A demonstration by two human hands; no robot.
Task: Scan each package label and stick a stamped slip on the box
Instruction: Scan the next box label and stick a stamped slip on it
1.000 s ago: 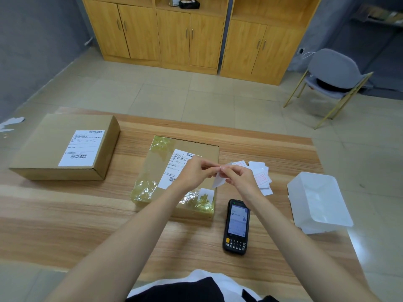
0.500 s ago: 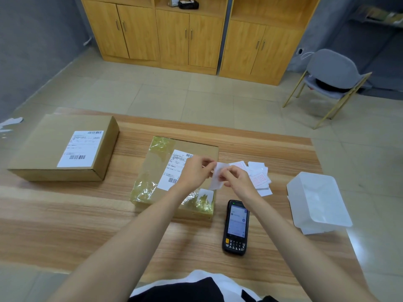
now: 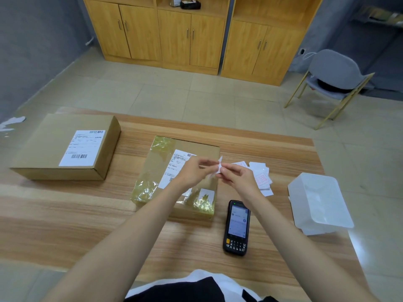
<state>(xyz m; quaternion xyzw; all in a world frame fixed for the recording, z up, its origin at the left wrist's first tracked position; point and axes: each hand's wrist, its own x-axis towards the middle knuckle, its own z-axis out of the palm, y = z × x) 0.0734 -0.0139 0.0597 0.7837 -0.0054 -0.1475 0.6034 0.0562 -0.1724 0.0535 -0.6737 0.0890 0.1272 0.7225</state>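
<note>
Both hands meet above the taped cardboard box (image 3: 157,168) in the middle of the table. My left hand (image 3: 193,172) and my right hand (image 3: 238,175) each pinch a small white slip (image 3: 218,166) between fingertips, held upright in the air. The box carries a white shipping label (image 3: 174,166), partly hidden by my left hand, and a small white slip (image 3: 207,192) near its front right corner. A larger cardboard box (image 3: 43,149) with its own label (image 3: 84,148) lies at the left. Loose stamped slips (image 3: 260,177) lie right of the middle box.
A black handheld scanner (image 3: 236,227) lies face up near the table's front, right of the box. A white plastic bin (image 3: 318,205) sits at the table's right edge. Beyond the table (image 3: 65,214) are wooden cabinets (image 3: 196,33) and a grey chair (image 3: 333,77).
The hands have shifted a little and the slip between them now stands more upright, its upper corner sticking up above the fingers. Nothing else on the table moved.
</note>
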